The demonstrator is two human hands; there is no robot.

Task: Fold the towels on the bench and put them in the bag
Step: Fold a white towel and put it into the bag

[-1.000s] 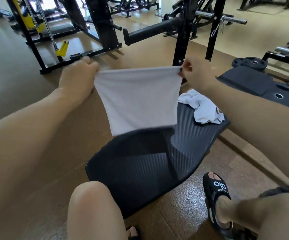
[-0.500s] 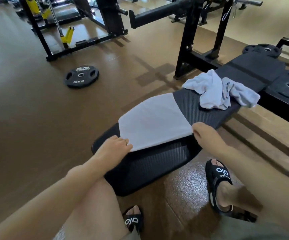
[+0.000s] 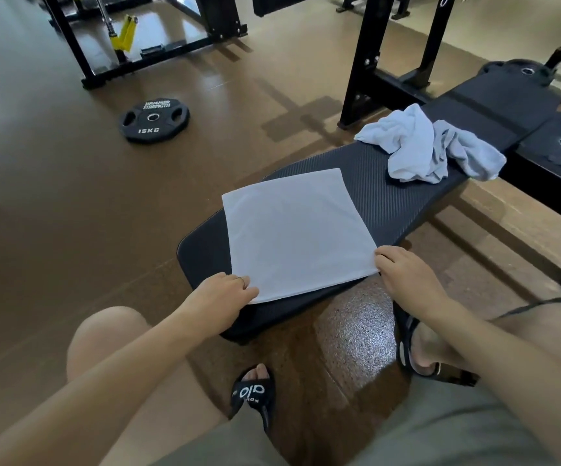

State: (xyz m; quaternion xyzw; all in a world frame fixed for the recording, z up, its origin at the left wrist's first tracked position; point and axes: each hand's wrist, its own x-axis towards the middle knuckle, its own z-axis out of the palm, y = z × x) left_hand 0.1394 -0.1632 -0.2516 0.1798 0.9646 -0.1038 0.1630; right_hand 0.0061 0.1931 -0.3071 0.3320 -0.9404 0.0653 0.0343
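Folded towel (image 3: 297,230): flat on bench (image 3: 390,200)
Left hand (image 3: 220,297): pinching near-left corner
Right hand (image 3: 403,270): pinching near-right corner
Crumpled towels (image 3: 430,146): farther along bench

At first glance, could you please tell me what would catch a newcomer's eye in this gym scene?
The eye goes first to the flat white towel spread on the near end of the black bench, with the left hand and right hand at its two near corners. Behind it a crumpled towel lies heaped further along the bench. On the floor to the left lies a black 15 kg weight plate.
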